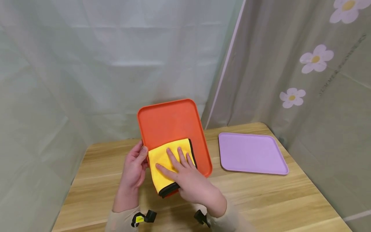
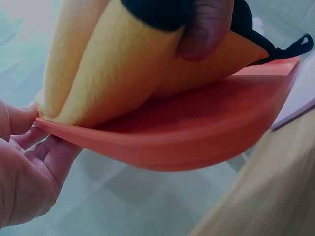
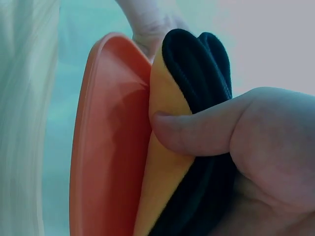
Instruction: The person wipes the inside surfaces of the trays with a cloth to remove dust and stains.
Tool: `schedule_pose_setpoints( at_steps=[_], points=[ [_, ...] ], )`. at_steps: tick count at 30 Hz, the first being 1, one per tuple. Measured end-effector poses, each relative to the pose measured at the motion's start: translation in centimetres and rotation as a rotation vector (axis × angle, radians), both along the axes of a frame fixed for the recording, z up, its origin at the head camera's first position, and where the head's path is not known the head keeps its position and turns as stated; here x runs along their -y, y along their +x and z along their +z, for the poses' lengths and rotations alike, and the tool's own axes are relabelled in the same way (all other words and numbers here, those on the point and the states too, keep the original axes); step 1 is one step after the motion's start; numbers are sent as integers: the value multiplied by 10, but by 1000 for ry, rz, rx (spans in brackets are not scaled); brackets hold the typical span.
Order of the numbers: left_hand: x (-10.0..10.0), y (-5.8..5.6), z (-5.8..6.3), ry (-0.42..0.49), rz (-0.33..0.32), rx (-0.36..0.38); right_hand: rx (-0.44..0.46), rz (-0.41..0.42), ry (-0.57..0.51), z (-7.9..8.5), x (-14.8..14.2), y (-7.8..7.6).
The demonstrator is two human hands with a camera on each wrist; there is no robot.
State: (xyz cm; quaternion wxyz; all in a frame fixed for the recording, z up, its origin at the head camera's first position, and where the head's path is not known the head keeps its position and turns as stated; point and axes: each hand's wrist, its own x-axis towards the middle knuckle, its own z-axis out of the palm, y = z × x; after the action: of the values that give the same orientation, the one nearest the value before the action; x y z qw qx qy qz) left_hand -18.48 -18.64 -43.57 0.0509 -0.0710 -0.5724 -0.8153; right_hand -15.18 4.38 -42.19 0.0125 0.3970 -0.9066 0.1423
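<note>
An orange-red tray [image 1: 171, 122] is held tilted above the table, its inner face toward the head camera. My left hand [image 1: 134, 166] grips its left edge, thumb on the rim and fingers behind it, as the left wrist view shows. A folded yellow cloth [image 1: 160, 180] with black trim lies against the lower part of the tray. Spread across the cloth's outer face are the fingers of my right hand [image 1: 191, 180]. In the right wrist view the thumb [image 3: 182, 132] is on the cloth's tray-facing side, so the hand holds the folded layers between thumb and fingers.
A purple tray [image 1: 252, 153] lies flat on the wooden table [image 1: 95, 183], right of the orange-red tray. Pale curtains [image 1: 116, 64] hang behind the table and at its sides, with flower prints on the right one.
</note>
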Motion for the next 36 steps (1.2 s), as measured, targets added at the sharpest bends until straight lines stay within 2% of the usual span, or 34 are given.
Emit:
schedule_pose_setpoints(
  at_steps=[7,13,18,24,32,36],
  points=[
    [3,-2,5,-3,-15,-22,14,16,-3,5,-7,-6],
    [6,0,4,-13,-14,-28,74,4,-21,7,-21,-11],
    [8,2,2,21,-9,-27,112,-4,-73,8,-37,-15],
    [9,3,0,90,-32,-60,127,-25,-109,11,-52,-19],
    [5,2,-1,137,-47,-54,154,-62,-94,11,-49,-18],
    [2,2,0,129,-48,-42,172,-80,-85,10,-48,-17]
  ],
)
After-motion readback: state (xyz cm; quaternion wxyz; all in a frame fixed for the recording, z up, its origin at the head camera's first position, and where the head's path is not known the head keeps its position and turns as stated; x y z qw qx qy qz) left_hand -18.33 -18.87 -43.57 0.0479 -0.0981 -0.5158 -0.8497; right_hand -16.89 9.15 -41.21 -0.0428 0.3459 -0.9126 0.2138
